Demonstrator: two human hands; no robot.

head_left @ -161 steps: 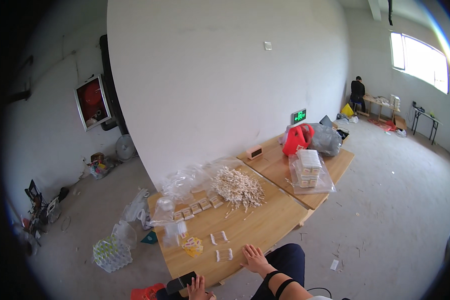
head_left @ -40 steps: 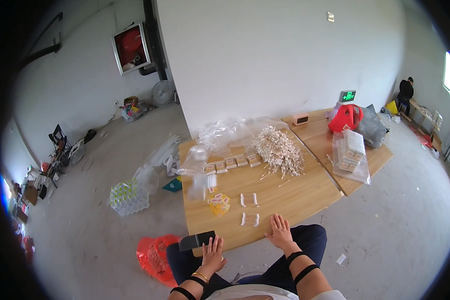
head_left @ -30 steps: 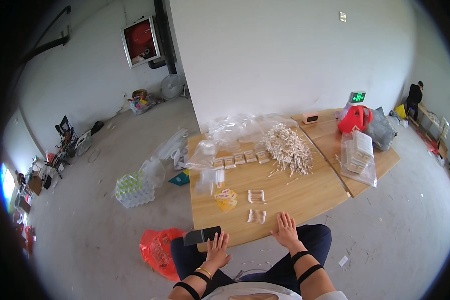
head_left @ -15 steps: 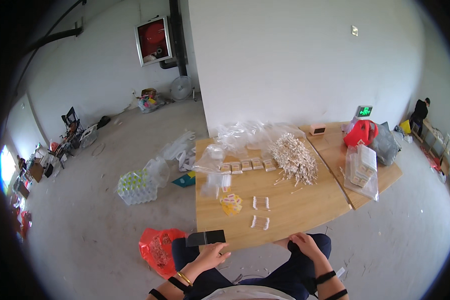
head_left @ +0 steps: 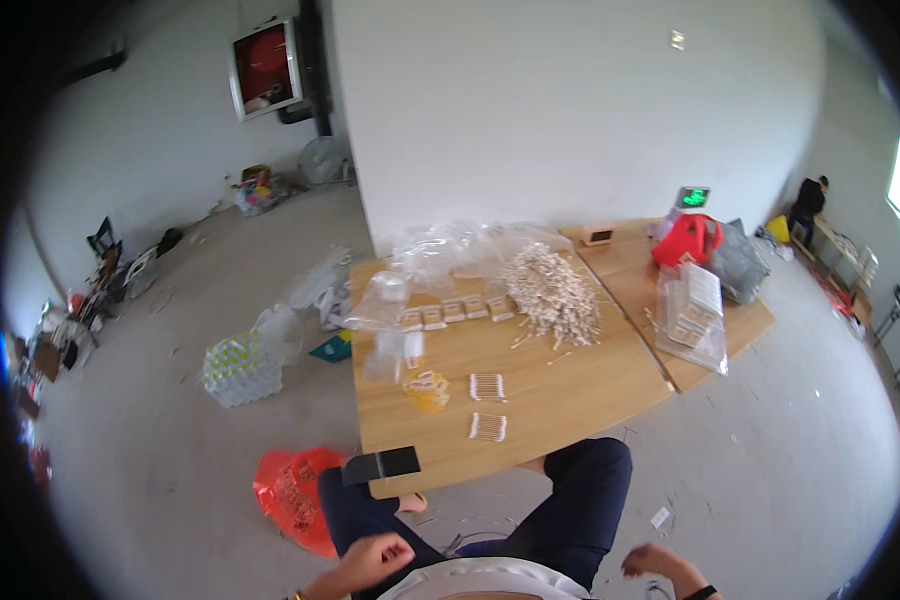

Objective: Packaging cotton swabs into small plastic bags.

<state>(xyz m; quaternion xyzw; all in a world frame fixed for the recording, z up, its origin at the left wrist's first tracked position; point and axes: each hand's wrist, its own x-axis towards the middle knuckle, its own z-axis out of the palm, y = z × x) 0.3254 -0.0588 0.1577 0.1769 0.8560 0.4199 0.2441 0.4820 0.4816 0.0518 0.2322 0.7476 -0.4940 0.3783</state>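
My left hand (head_left: pixel 378 560) hovers by my left thigh with its fingers curled in and nothing visible in it. Off to the right of my right knee, low in the picture, hangs my right hand (head_left: pixel 655 562), loosely closed and somewhat blurred. Neither touches the table. Two small bundles of cotton swabs lie in neat rows near the table's front, a farther bundle (head_left: pixel 487 387) and a nearer bundle (head_left: pixel 488 427). Behind them is a big loose heap of cotton swabs (head_left: pixel 555 295). A black phone-like slab (head_left: pixel 398 461) rests at the front left corner.
The wooden table (head_left: pixel 570 400) also holds yellow cards (head_left: pixel 427 391), a row of small packs (head_left: pixel 453 311), clear plastic bags (head_left: pixel 440 247) and a red bag (head_left: pixel 688 240). A red plastic bag (head_left: pixel 295 495) sits on the floor at left. Far right, a person (head_left: pixel 808 203) bends over.
Both hands have drawn back from the table edge toward my body, the right one also outward. The whole view has shifted, with the table now lying farther left in it.
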